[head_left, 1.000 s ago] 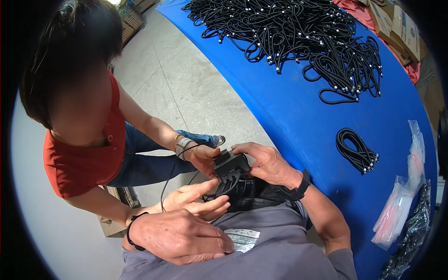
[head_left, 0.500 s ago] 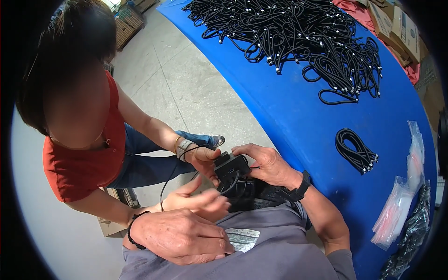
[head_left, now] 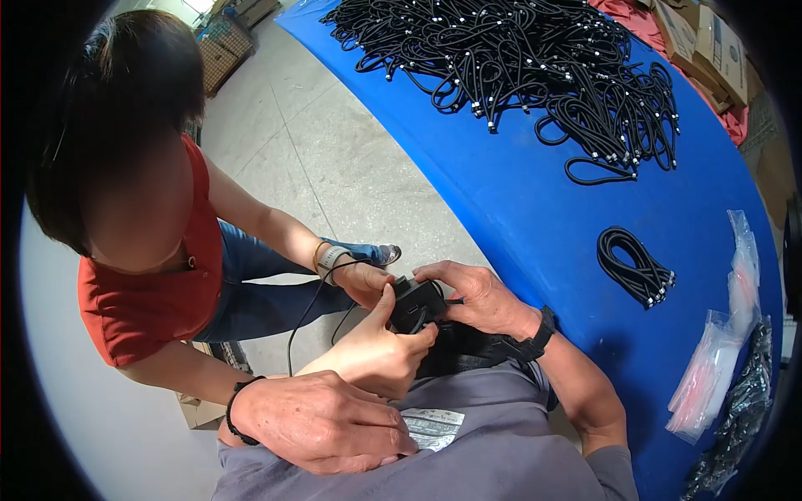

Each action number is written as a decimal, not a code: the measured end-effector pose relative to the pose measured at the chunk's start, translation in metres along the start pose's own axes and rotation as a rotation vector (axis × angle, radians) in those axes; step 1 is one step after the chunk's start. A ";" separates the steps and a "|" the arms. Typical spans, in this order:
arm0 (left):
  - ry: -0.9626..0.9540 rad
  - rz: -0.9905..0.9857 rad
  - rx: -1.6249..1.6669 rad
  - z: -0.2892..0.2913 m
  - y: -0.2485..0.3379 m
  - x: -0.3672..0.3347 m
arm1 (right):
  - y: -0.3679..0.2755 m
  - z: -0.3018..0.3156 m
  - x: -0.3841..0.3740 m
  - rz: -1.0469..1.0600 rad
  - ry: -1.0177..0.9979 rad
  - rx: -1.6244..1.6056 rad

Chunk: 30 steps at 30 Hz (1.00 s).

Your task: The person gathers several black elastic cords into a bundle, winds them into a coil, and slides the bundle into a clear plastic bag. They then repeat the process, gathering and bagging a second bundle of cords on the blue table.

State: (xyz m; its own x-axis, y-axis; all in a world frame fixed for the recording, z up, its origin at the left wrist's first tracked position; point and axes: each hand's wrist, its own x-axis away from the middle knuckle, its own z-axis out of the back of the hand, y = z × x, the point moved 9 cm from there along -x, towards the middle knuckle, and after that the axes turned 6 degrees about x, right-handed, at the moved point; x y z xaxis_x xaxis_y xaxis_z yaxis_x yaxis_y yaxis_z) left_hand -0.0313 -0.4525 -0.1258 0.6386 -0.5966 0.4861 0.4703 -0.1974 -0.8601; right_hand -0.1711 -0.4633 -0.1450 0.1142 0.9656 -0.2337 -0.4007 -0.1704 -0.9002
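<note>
My right hand (head_left: 480, 296), with a black band at the wrist, grips the right side of a small black box (head_left: 415, 305) with a port and cables. Across from me, a person in red holds the same box with both hands, one hand (head_left: 363, 282) at its far left and the other hand (head_left: 384, 355) at its near side. A black cable (head_left: 307, 321) hangs from the box. My left hand (head_left: 326, 423) rests against my grey shirt with fingers bent and together, beside a silver printed patch (head_left: 434, 427). Whatever its fingers may hold is hidden.
On the blue table (head_left: 518, 200) lies a large pile of black elastic cord loops (head_left: 501, 58) with white ends. A small bundle of loops (head_left: 635, 267) lies nearer. Clear plastic bags (head_left: 710, 367) are along the right edge, with cardboard boxes (head_left: 702, 50) behind.
The other person's near hand has moved up and right and now touches the box. My hands have barely moved.
</note>
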 end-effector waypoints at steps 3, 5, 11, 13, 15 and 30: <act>-0.031 0.031 0.496 0.002 -0.009 -0.002 | -0.001 0.000 0.001 0.002 0.000 -0.009; 0.009 0.072 0.731 0.007 -0.010 -0.004 | 0.000 -0.001 0.002 -0.005 -0.012 -0.023; 0.030 -0.036 0.630 0.029 -0.016 -0.003 | -0.020 -0.007 0.000 0.135 0.018 0.077; 0.100 -0.122 0.629 0.036 -0.024 0.005 | -0.028 -0.007 0.000 0.152 0.010 0.072; 0.212 0.074 1.560 0.032 -0.100 0.054 | -0.030 -0.011 0.001 0.155 0.002 0.058; 0.279 0.371 2.629 -0.033 -0.156 0.068 | 0.005 -0.021 0.035 -0.165 -0.230 0.140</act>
State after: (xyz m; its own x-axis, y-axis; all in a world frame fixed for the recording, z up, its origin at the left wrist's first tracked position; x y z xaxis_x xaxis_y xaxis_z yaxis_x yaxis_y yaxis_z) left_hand -0.0809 -0.4880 0.0367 0.8519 -0.4490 0.2696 -0.0362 0.4630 0.8856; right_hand -0.1498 -0.4344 -0.1654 -0.0140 0.9998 0.0148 -0.5174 0.0055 -0.8557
